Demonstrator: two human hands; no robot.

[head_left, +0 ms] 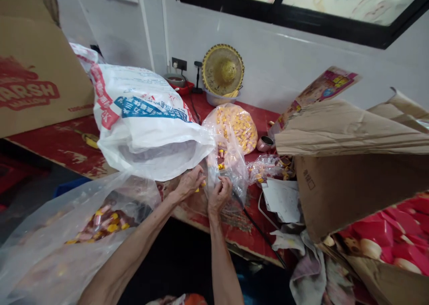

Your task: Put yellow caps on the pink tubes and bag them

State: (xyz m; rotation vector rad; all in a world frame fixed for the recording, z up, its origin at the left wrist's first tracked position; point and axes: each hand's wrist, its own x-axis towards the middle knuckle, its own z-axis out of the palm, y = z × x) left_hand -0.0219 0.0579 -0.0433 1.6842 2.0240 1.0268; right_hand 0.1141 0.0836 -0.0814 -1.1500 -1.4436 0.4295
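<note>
My left hand (190, 182) is closed at the table's front edge, below the mouth of a white woven sack (157, 157). Bits of yellow show by its fingertips; what the fingers hold is too small to name. Close by on the right, my right hand (220, 194) has its fingers curled together at the front of a clear plastic bag (236, 128) full of small yellow-and-pink pieces. Whether they pinch anything is hidden. Left of my left arm hangs a larger translucent bag (134, 193), with more yellow-and-pink pieces (107, 222) inside.
A crumpled clear bag (264, 167) and a pink cup (265, 144) lie right of the filled bag. Cardboard boxes flank the red table (72, 137); the right box (321, 193) holds pink items. A straw hat (223, 69) leans on the wall, and a black cable (259, 229) crosses the edge.
</note>
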